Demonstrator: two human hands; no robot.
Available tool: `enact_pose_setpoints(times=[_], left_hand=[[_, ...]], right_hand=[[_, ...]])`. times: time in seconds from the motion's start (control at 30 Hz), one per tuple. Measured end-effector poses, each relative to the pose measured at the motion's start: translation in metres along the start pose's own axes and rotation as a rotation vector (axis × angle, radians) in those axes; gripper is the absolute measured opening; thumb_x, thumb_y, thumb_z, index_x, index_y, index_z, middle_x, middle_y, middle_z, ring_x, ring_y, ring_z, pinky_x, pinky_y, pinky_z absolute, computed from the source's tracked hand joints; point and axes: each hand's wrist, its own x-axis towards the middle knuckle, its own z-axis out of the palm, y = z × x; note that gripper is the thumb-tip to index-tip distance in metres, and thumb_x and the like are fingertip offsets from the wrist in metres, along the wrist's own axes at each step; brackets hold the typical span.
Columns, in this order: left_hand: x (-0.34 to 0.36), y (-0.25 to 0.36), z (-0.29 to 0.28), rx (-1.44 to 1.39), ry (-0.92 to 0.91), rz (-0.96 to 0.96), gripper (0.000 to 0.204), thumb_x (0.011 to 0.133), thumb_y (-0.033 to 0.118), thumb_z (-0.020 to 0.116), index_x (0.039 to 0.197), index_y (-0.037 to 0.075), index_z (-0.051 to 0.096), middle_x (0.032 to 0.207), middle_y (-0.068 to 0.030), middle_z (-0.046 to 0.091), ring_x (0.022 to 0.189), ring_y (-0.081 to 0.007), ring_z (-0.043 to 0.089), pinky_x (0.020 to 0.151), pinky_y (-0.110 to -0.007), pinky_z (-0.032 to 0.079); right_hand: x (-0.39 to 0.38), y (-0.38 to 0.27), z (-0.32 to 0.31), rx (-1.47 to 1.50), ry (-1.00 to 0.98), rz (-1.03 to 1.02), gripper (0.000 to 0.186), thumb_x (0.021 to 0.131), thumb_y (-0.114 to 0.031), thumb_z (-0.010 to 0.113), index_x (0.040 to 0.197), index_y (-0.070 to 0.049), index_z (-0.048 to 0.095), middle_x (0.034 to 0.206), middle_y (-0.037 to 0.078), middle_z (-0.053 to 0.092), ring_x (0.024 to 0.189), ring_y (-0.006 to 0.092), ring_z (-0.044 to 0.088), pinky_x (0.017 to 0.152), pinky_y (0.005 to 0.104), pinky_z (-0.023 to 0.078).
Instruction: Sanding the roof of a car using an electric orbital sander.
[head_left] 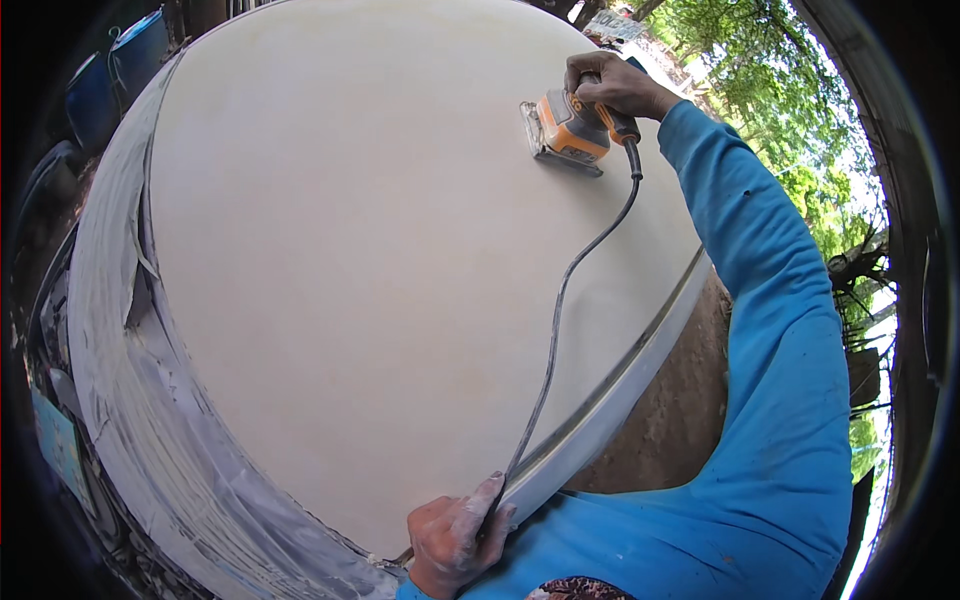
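Sander (575,128), orange and black, sits on the pale panel (350,250) near its upper right edge, with the right grip (620,86) wrapped around its top. The cord (560,300) curves down across the panel to the left grip (455,540) (dusted white about the fingers), which pinches it at the near edge. Crumpled sheeting (170,430) lines the panel's left side.

Right hand (624,86) outstretched, clenched (left hand (452,540) curled).
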Motion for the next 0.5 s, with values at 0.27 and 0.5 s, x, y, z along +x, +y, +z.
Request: enact_pose_setpoints(times=[0.27, 0.5], left_hand=[[0.002, 0.002, 0.000, 0.019, -0.011, -0.005, 0.048, 0.069, -0.001, 0.082, 0.116, -0.004, 0.068, 0.077, -0.0135, 0.073, 0.053, -0.0235, 0.064, 0.051, -0.033, 0.049], [0.001, 0.003, 0.003, -0.007, -0.001, 0.006, 0.047, 0.072, 0.001, 0.082, 0.117, -0.005, 0.067, 0.070, -0.0109, 0.069, 0.052, -0.0231, 0.063, 0.050, -0.033, 0.048]], right_hand=[[0.026, 0.023, 0.002, 0.110, 0.156, 0.354, 0.019, 0.087, -0.020, 0.056, 0.081, -0.003, 0.062, 0.081, 0.008, 0.063, 0.075, 0.0191, 0.061, 0.076, 0.0334, 0.051], [0.041, 0.009, 0.010, -0.142, 0.187, 0.162, 0.031, 0.095, -0.023, 0.047, 0.080, 0.000, 0.061, 0.090, 0.019, 0.069, 0.081, 0.0325, 0.065, 0.078, 0.0454, 0.049]])
